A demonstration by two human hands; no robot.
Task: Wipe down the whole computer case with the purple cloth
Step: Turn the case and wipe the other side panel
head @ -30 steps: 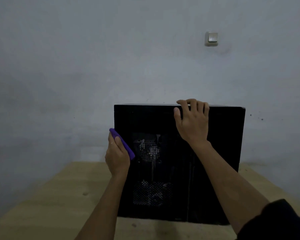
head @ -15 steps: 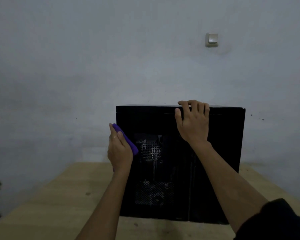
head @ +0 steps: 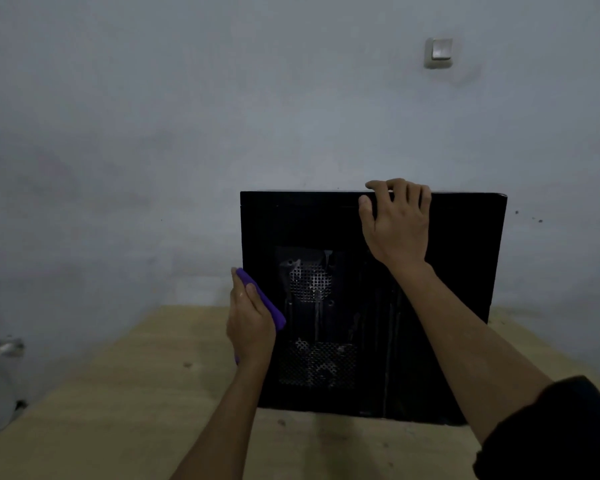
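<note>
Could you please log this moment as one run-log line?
left hand: presses purple cloth on black computer case | right hand: grips top edge

Light wooden table (head: 111,410); black computer case (head: 465,271) upright on it

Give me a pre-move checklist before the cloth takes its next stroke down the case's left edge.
1. Purple cloth in the left hand: ok, held.
2. Cloth against the computer case: ok, at its left edge.
3. Right hand steadying the case: ok, fingers hooked over the top edge.
4. Case standing on the table: ok, upright.
5. Path below the cloth free: ok.
6. Far side wiped: cannot tell, hidden.
</note>
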